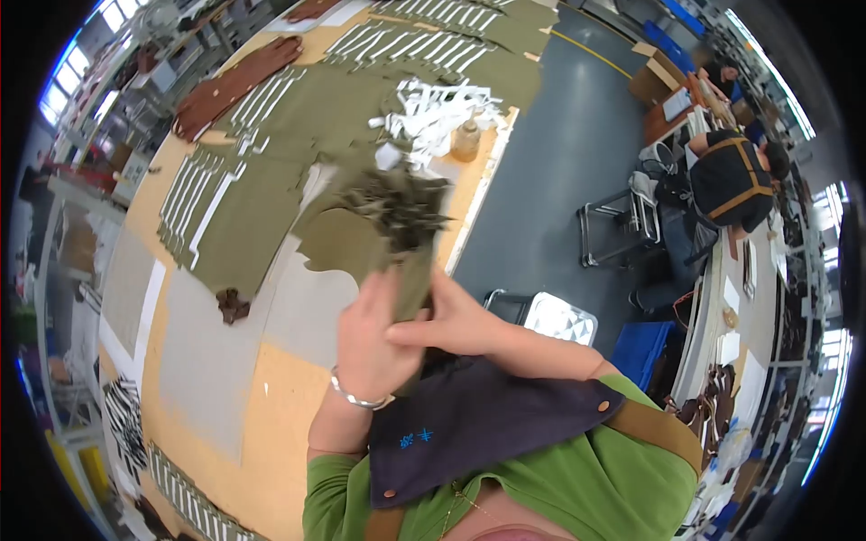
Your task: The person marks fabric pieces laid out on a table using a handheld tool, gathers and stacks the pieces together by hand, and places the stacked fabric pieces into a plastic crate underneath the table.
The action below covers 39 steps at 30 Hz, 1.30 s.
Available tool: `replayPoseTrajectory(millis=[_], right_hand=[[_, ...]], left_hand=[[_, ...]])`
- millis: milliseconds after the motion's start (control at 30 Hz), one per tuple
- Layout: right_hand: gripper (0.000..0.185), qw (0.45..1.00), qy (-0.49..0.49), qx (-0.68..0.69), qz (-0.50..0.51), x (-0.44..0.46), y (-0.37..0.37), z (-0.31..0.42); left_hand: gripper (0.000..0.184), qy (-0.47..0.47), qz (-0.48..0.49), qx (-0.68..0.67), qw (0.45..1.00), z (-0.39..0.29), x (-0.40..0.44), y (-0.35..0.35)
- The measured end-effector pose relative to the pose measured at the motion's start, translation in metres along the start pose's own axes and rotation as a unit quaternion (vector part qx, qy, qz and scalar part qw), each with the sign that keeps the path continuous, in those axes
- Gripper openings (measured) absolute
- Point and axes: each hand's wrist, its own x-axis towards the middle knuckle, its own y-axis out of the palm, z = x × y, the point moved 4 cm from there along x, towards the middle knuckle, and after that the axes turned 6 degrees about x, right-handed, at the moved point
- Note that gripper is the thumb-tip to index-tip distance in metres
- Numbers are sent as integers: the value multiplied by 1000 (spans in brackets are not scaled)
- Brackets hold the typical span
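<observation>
Close to my body, over the near right edge of the table, both my hands hold a bundle of olive-green fabric point(413, 281). My left hand point(372, 329), with a silver bracelet at the wrist, is closed round the bundle's left side. My right hand point(456, 317) grips the right side, its thumb across the front. The bundle's top is fringed and blurred by motion. Beyond it lies a curved olive fabric piece point(338, 242). White strips point(433, 113) are heaped farther back, beside an amber bottle point(465, 142).
Olive pieces with white strips point(203, 203) cover much of the table point(289, 388). A reddish-brown bundle point(236, 83) lies at the back left, a brown scrap point(233, 305) nearer. Right of the table are a stool point(618, 221), a blue bin point(642, 350) and a person point(735, 180) bending over a bench.
</observation>
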Motion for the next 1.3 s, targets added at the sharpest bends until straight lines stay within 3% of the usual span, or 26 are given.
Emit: replayPoseTrajectory(millis=[167, 200, 333, 533, 767, 1033, 1300], right_hand=[[60, 956, 25, 224, -189, -22, -107, 33], [57, 943, 54, 222, -243, -27, -129, 39], [46, 912, -23, 273, -306, -37, -243, 42], [33, 847, -100, 333, -402, -47, -404, 56], [27, 752, -113, 348, -549, -42, -532, 76], [25, 739, -89, 420, -519, -14, -679, 86], [26, 716, 21, 434, -546, 35, -801, 100]], left_hand=[[56, 121, 119, 72, 983, -53, 90, 91], [54, 147, 130, 100, 975, -59, 103, 116], [49, 200, 167, 37, 965, -89, 173, 208], [30, 289, 228, 53, 928, -137, 279, 341], [22, 338, 250, 71, 905, -163, 357, 463], [19, 369, 316, 71, 871, -166, 465, 582], [20, 272, 330, 62, 902, -152, 553, 668]])
